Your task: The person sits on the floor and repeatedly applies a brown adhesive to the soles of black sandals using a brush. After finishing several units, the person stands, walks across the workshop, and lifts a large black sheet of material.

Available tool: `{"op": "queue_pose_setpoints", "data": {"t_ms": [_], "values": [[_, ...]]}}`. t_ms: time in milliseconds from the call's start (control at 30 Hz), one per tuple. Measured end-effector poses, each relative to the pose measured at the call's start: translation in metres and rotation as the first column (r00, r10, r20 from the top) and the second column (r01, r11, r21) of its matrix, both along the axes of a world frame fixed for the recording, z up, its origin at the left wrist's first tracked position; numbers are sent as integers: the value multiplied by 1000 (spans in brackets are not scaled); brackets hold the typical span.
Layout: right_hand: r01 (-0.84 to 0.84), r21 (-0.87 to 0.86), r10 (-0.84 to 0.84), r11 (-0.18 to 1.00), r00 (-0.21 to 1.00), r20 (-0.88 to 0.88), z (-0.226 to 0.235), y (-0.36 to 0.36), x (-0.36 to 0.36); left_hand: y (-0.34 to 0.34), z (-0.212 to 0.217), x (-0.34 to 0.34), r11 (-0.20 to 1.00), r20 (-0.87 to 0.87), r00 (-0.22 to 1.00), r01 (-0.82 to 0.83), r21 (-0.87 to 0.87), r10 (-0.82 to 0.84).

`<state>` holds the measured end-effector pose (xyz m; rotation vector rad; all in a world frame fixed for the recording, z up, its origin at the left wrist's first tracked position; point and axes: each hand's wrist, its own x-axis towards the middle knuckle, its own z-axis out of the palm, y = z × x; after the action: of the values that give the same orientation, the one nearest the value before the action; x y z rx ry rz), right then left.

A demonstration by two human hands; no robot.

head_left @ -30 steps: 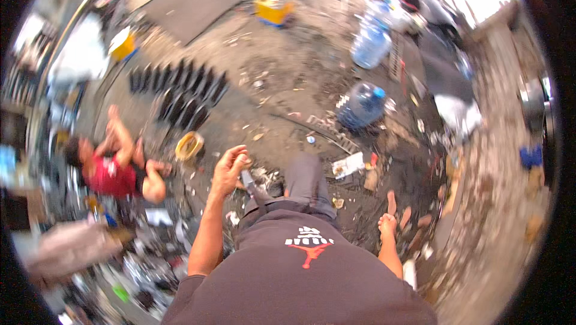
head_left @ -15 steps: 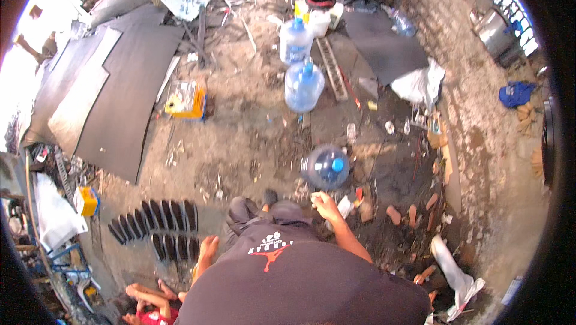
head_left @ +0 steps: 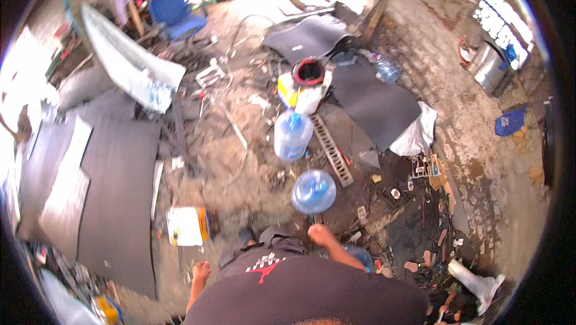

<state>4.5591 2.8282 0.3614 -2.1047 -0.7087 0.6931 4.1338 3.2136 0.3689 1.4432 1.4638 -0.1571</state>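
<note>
I stand on a dirt floor strewn with debris, my dark shirt filling the lower edge. My right hand is curled in a fist with nothing in it, just below a blue water jug lying on the ground. A second, upright blue jug stands farther ahead. Part of another blue container shows under my right forearm. My left hand hangs at my side and holds nothing, near a yellow and white canister.
Dark flat sheets cover the ground at left. A long metal grating, a black mat and a white bag lie ahead right. A red-rimmed bucket and a blue chair stand farther back.
The view has swung round. The seated person and the rows of black parts have dropped out of sight, and the blue jugs now lie straight ahead. My right hand has closed and drawn in.
</note>
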Motion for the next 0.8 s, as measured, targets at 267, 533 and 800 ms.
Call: {"op": "queue_pose_setpoints", "data": {"t_ms": [267,533,800], "values": [[-12,-235,-26,972,987,-158,-172,87,91,348,106,386,923,238,922,225,313,-306],[551,-121,-558,826,765,-321,-30,414,446,450,2,526,479,11,596,635,606,-803],[542,-68,-536,837,839,91,-5,536,800,532,-30,860,726,175,712,687,26,-680]]}}
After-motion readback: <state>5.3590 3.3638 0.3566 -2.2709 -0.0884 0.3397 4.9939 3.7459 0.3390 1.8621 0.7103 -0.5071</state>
